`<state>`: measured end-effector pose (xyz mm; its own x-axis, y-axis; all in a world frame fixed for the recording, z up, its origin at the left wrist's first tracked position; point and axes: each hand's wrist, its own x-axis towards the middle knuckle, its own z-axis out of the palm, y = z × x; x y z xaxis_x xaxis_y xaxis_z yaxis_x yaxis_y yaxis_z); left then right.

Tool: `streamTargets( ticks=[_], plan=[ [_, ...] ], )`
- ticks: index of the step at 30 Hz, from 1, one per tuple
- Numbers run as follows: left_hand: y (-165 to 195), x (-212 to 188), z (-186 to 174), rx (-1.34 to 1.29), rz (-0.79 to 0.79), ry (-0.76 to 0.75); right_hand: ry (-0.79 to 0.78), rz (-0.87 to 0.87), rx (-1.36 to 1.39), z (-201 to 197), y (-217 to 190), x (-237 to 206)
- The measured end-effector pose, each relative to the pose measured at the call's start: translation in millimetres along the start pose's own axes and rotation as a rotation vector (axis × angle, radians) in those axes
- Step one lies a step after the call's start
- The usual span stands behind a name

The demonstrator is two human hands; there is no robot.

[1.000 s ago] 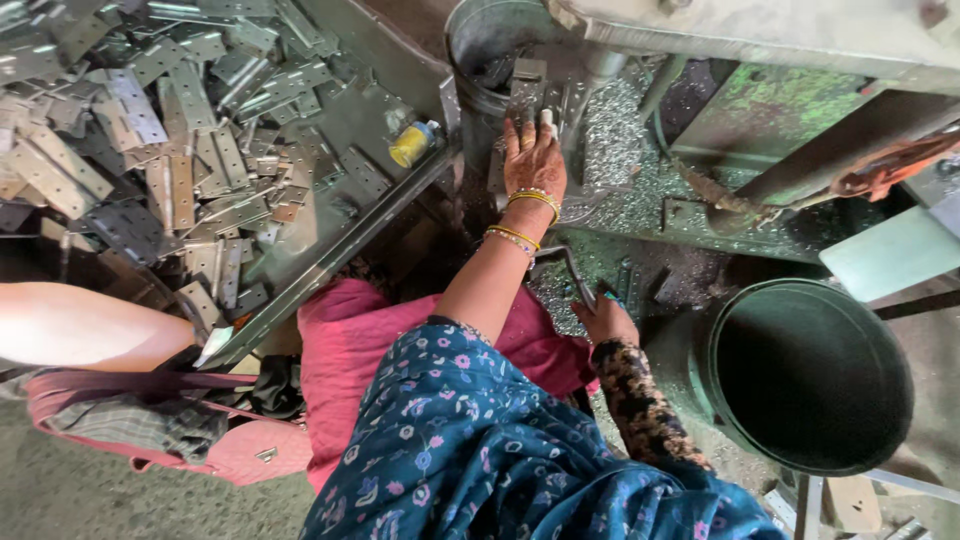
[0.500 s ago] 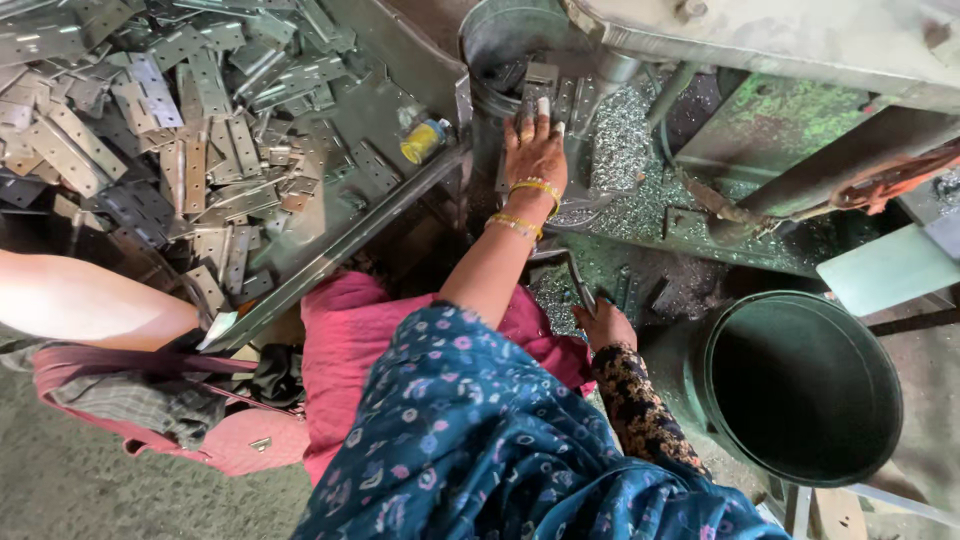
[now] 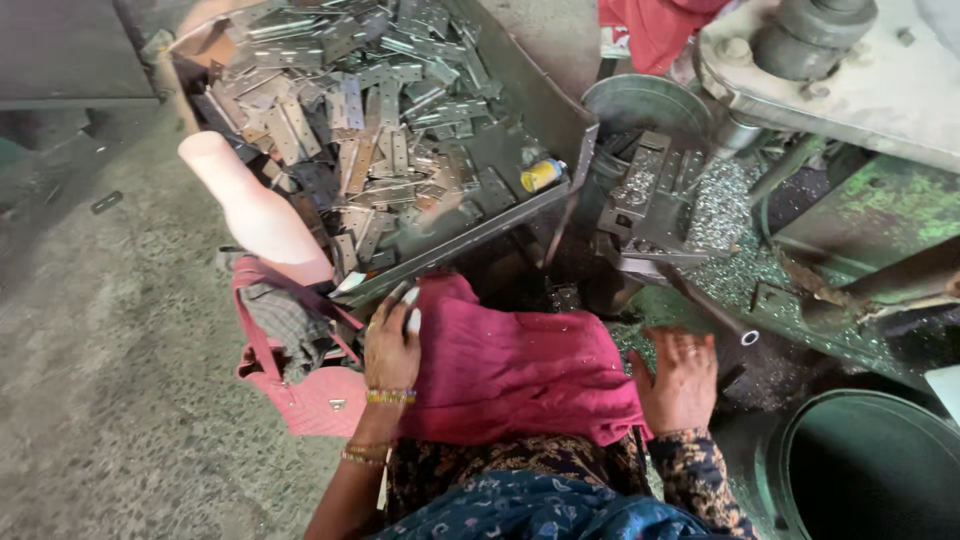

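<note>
My left hand (image 3: 392, 345), with bangles at the wrist, rests fingers apart on the pink cloth (image 3: 510, 365) over my lap, just below the lip of a metal tray (image 3: 470, 232). The tray holds several flat metal hinge plates (image 3: 370, 140) and a small yellow object (image 3: 541, 175). My right hand (image 3: 680, 380) lies spread and empty on the right edge of the cloth, close to the machine's grey fixture (image 3: 640, 195) and the metal shavings (image 3: 715, 215) around it. Neither hand holds anything.
A dark round bucket (image 3: 865, 465) stands at the lower right. A pink bag (image 3: 300, 390) lies on the concrete floor at left, with a person's pale bare limb (image 3: 255, 210) beside the tray. The heavy machine body (image 3: 850, 90) fills the upper right.
My left hand has drawn back from the machine's fixture down to the cloth on my lap. The view has swung left and downward, showing more of the tray and floor.
</note>
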<state>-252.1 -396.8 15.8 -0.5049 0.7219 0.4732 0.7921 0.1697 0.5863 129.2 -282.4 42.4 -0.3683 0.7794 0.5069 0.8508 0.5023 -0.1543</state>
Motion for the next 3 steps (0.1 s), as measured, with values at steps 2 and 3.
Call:
streamTargets(
  ticks=[2, 3],
  plan=[
    [-11, -35, -12, -0.067, -0.042, 0.079, -0.348, 0.026, 0.329, 20, -15, -13],
    [-16, -49, -16, -0.102, -0.063, 0.116, -0.574, 0.114, 0.552, 31, -21, -23]
  ],
)
